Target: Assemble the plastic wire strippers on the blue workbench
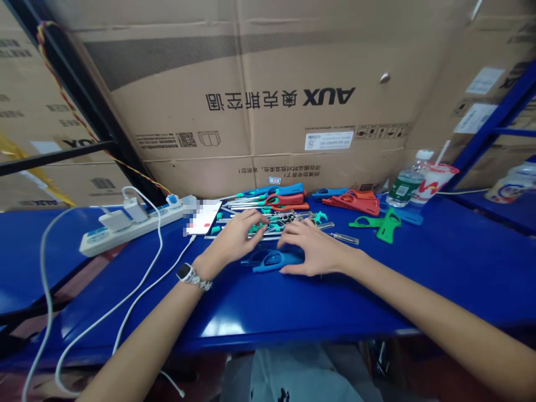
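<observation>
My left hand (239,237), with a watch on its wrist, reaches over a pile of metal tubes and small green parts (254,229). Its thumb and fingers are bent but apart, and I see nothing held between them. My right hand (312,245) has its thumb and curled fingers spread. Its fingertips are at the pile's near edge, and its thumb lies beside a blue lighter casing (272,260) flat on the table. The casing's right end is inside the gap of this hand, partly hidden. Clear plastic tubes (345,239) lie just beyond the right hand.
Blue and red lighters (287,199) lie behind the pile, with red casings (355,202) and green casings (387,225) to the right. A water bottle (408,181) and cup (435,181) stand back right. A phone (205,216), power strip (138,226) and white cables are left. Cardboard (268,67) walls the back.
</observation>
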{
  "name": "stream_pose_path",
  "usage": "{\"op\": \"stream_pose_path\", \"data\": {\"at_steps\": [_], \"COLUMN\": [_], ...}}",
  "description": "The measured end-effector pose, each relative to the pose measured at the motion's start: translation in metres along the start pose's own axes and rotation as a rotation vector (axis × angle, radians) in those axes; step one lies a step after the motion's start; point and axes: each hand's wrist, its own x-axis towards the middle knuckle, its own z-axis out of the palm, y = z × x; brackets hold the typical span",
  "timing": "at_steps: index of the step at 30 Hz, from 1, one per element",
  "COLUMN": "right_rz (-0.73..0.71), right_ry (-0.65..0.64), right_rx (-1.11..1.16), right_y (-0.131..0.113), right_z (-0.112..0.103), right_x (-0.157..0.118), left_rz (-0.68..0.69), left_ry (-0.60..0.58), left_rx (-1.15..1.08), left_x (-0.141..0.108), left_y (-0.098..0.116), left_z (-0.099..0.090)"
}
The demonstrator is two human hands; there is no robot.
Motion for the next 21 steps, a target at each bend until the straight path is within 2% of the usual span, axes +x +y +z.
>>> {"op": "stream_pose_path", "data": {"at_steps": [4, 8, 12, 17, 21], "right_rz": [-0.037, -0.094, -0.014, 0.084, 0.097], "right_ry": [-0.005, 0.043, 0.162, 0.249, 0.356], "right_rx": [-0.087, -0.138, -0.054, 0.147, 0.061], "right_y": [-0.003, 0.003, 0.01, 0.015, 0.005], "right_z": [0.01, 0.013, 0.017, 0.023, 0.018], "right_x": [-0.005, -0.007, -0.006, 0.004, -0.002], "left_rz": [-0.033, -0.031, -0.023, -0.173, -0.325], "left_ry": [-0.015, -0.016, -0.029, -0.02, 0.002], "left_rx": [-0.063, -0.138, -0.165, -0.223, -0.235], "left_x": [-0.022, -0.027, -0.025, -0.024, -0.026], "left_y": [0.014, 0.018, 0.016, 0.008, 0.003], "left_z": [-0.001, -0.004, -0.002, -0.001, -0.008]}}
